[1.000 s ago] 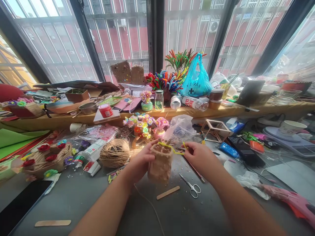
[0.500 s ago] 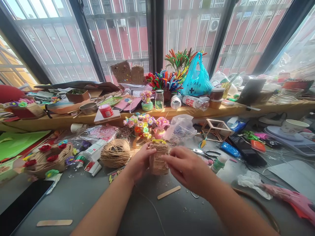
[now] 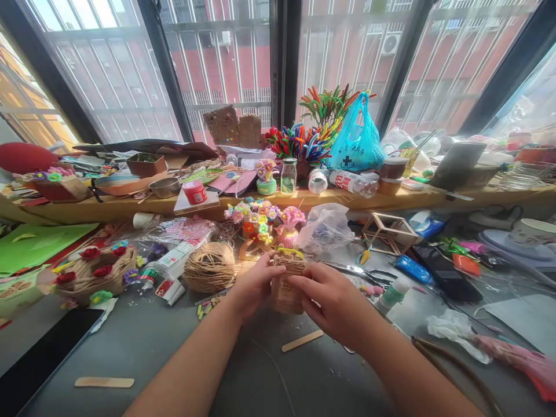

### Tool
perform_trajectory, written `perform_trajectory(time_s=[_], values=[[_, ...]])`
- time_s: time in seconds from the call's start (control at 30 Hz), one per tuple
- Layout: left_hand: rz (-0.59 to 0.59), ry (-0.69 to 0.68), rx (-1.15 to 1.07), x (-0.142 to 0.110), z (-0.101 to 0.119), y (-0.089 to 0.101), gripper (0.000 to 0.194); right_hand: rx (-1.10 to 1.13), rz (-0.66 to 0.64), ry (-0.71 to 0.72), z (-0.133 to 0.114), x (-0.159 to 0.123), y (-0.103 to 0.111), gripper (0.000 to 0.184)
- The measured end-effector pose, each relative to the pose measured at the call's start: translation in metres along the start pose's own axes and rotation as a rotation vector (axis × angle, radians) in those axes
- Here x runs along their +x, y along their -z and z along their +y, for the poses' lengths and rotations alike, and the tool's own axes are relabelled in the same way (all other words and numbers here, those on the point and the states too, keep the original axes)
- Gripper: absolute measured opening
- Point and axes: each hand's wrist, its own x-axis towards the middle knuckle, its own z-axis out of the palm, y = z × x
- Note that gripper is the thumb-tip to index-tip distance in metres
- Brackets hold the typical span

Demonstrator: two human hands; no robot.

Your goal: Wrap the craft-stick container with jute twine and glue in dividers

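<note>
Left of the round ball of brown twine (image 3: 209,267), which serves as the landmark, stands a twine-sided basket with red and coloured flowers (image 3: 98,281); nearer the person than the ball and to its left lies a flat pale wooden craft stick (image 3: 104,382). Just right of the ball, the left hand (image 3: 252,288) grips the left side of a small brown twine-covered box (image 3: 286,301), its top edged by a thin bright-yellow strip (image 3: 290,252). Farther right of the ball, the right hand (image 3: 332,295) has its bent fingers gathered against the box's right side; whether they pinch anything cannot be told.
</note>
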Motion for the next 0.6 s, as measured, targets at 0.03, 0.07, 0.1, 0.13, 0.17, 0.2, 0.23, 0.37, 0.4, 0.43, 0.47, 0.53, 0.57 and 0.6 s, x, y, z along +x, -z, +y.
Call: perform_trajectory(time_s=[0.03,0.07,0.1,0.13,0.17,0.2,0.23,0.37,0.4,0.43,0.47,0.53,0.57,0.6], values=[[0.007,0.006,0.008,0.0004,-0.0001,0.0003,0.059,-0.002,-0.003,-0.002,0.0000,0.0000,0.0000,0.034],[0.012,0.012,0.015,0.0009,-0.0002,0.0008,0.060,-0.002,-0.004,-0.002,0.0001,-0.0001,0.0001,0.035],[0.013,0.014,0.020,0.0014,-0.0002,0.0014,0.060,0.000,0.000,-0.001,0.0001,-0.0003,0.0004,0.035],[0.010,0.015,0.023,0.0020,-0.0003,0.0019,0.060,0.005,0.009,-0.002,0.0002,-0.0006,0.0007,0.035],[0.007,0.014,0.025,0.0025,-0.0005,0.0025,0.060,0.010,0.023,-0.007,0.0002,-0.0009,0.0011,0.035],[0.006,0.014,0.027,0.0029,-0.0006,0.0029,0.060,0.015,0.038,-0.013,0.0003,-0.0011,0.0015,0.035],[0.007,0.013,0.028,0.0031,-0.0007,0.0031,0.060,0.017,0.049,-0.019,0.0005,-0.0013,0.0017,0.035],[0.008,0.006,0.021,0.0024,-0.0010,0.0024,0.058,0.009,0.058,0.000,0.0019,-0.0014,0.0012,0.034],[0.007,0.004,0.018,0.0022,-0.0010,0.0022,0.058,0.009,0.059,0.011,0.0022,-0.0015,0.0007,0.034],[0.008,0.003,0.018,0.0021,-0.0011,0.0021,0.058,0.008,0.061,0.018,0.0026,-0.0015,0.0004,0.033],[0.011,0.005,0.021,0.0021,-0.0011,0.0022,0.059,0.009,0.060,0.021,0.0030,-0.0016,0.0001,0.032],[0.017,0.009,0.032,0.0025,-0.0013,0.0030,0.058,0.003,0.069,0.017,0.0039,-0.0019,0.0003,0.029],[0.019,0.013,0.037,0.0029,-0.0014,0.0037,0.057,-0.004,0.080,0.009,0.0045,-0.0022,0.0008,0.029],[0.020,0.016,0.041,0.0033,-0.0014,0.0043,0.055,-0.010,0.095,0.000,0.0052,-0.0025,0.0016,0.028]])
